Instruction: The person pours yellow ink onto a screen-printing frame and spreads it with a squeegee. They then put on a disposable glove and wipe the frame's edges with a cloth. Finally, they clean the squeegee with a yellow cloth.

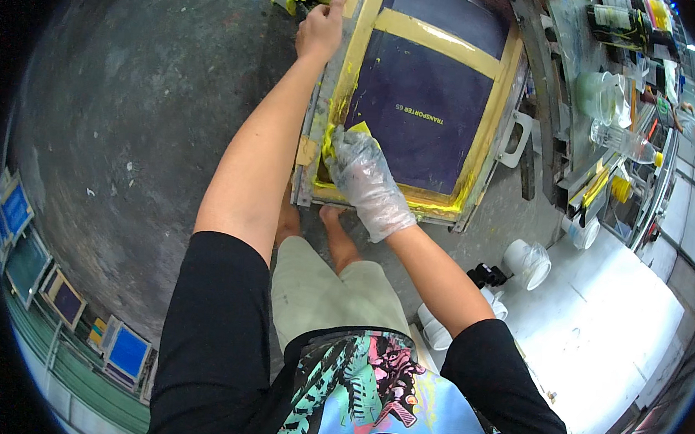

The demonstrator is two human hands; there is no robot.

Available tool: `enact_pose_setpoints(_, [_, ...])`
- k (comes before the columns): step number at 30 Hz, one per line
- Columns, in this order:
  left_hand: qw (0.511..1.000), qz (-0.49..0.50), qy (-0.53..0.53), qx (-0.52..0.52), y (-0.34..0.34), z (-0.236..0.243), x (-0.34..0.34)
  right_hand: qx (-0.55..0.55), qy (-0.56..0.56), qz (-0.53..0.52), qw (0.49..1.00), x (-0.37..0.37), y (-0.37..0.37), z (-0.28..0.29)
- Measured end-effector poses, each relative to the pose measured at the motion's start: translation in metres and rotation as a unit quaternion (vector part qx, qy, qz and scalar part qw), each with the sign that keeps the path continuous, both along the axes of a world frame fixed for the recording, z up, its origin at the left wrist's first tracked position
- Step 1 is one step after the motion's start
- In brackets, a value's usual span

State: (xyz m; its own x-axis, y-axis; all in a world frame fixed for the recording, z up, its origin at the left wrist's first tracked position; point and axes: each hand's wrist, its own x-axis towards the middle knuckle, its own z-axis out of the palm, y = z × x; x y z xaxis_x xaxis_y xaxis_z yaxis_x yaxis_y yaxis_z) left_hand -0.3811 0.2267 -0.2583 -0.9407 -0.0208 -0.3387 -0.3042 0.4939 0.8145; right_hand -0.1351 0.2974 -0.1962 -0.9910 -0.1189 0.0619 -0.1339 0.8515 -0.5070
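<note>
Framed screen [429,88] (bottle [630,145] rightward): left hand [320,33] grips it, right hand [356,162] clutches yellow scrap [361,129].

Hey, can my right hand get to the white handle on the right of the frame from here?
Probably yes: only the frame seems to lie between the right hand and the white handle. The hand seems busy with something yellow, though.

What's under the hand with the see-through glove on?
Something yellow pokes out by the right hand, and a dark purple panel shows beside that hand. The spot right beneath the glove is covered, so I can't tell what's there.
</note>
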Motion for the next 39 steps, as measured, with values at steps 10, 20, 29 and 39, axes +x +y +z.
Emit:
enact_pose_setpoints(10, [1.000,0.001,0.017,-0.009,0.001,-0.008,-0.005,0.233,0.016,0.000,0.972,-0.139,0.049,0.016])
enact_pose_setpoints(20, [1.000,-0.003,0.017,-0.006,-0.006,-0.017,-0.010,0.059,0.009,-0.089,0.994,-0.060,0.011,-0.003])
enact_pose_setpoints(29, [1.000,0.002,0.031,0.005,-0.007,-0.016,-0.007,0.068,0.050,-0.086,0.993,-0.082,0.024,-0.015])
enact_pose_setpoints(39, [0.999,-0.013,0.032,0.012,-0.003,-0.018,-0.007,0.272,0.001,0.048,0.961,-0.107,0.038,0.029])
